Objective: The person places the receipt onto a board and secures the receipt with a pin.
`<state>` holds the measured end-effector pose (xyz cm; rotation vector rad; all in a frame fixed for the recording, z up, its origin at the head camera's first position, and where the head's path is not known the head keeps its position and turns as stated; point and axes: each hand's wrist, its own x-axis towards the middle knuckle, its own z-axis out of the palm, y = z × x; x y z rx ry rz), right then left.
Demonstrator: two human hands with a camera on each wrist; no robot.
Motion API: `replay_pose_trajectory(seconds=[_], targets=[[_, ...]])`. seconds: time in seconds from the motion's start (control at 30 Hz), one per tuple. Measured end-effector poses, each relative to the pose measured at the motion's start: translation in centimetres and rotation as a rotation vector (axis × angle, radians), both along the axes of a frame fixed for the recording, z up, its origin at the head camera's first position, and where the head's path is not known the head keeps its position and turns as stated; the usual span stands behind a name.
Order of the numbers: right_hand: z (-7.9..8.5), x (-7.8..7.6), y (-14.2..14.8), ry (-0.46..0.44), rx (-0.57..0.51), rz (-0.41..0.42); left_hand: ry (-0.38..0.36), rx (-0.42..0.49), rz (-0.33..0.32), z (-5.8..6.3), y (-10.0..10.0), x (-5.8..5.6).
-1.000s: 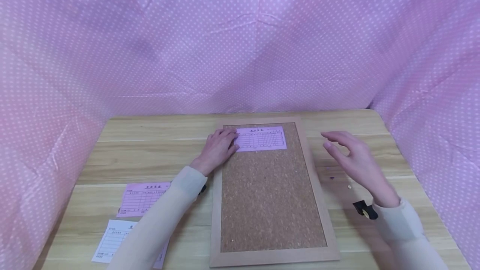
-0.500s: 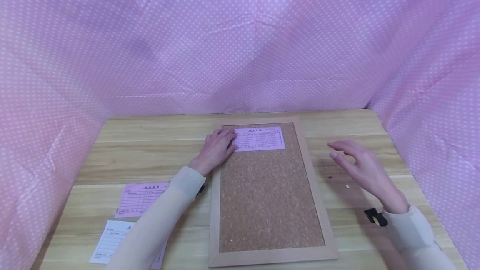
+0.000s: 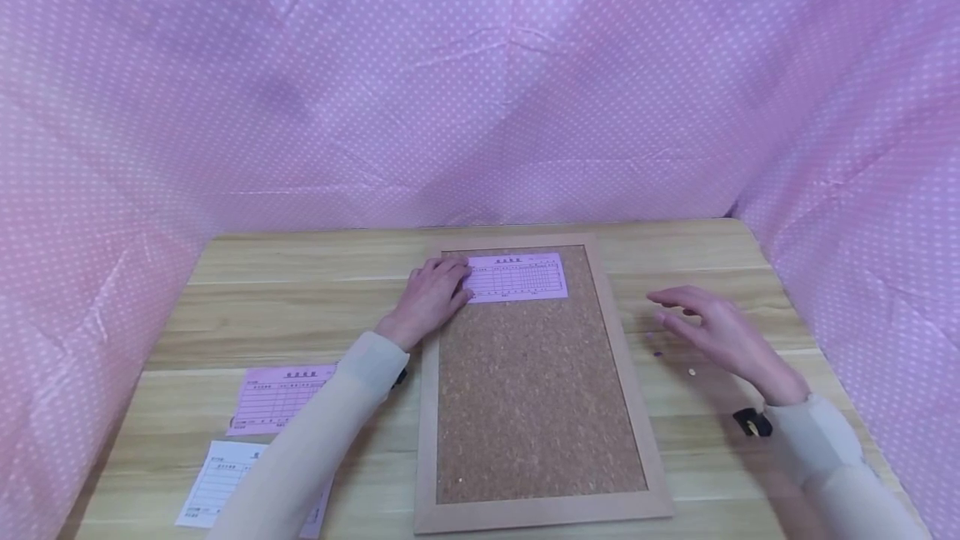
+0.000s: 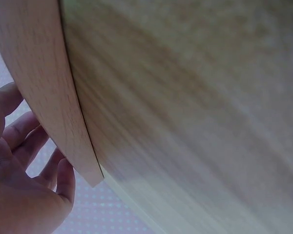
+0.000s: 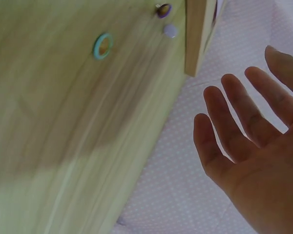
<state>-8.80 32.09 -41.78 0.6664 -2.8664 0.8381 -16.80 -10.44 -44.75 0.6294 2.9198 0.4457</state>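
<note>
My left hand rests at the upper left of a wood-framed corkboard, its fingertips on the left end of a pink printed slip. In the left wrist view, those fingers reach over the board's frame, slightly bent. My right hand hovers right of the board, fingers spread and holding nothing. Below it on the table lie small round pieces like thumbtacks: one purple, one pale lilac and one with a teal rim.
Left of the board lie another pink slip and a white slip, both partly covered by my left sleeve. The wooden table ends at a pink dotted cloth behind and at the sides.
My right hand has moved a little to the right and nearer to me, with fingers still apart. My left hand stays on the pink slip.
</note>
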Motion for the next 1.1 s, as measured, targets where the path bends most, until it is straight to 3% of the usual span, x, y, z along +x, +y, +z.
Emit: replay_pose_trajectory(seconds=[0.5,0.73,1.1], targets=[[-0.9,-1.3,0.8,-0.172,-0.022,0.058,-0.003,-0.009,-0.001,-0.1,-0.2,0.0],[-1.7,-1.7,1.3,-0.303,-0.064,0.067,0.005,-0.01,0.0,-0.2,-0.1,-0.1],[-2.3,-1.9,1.2,-0.309,-0.056,0.089,0.001,-0.008,-0.006,0.0,-0.1,-0.1]])
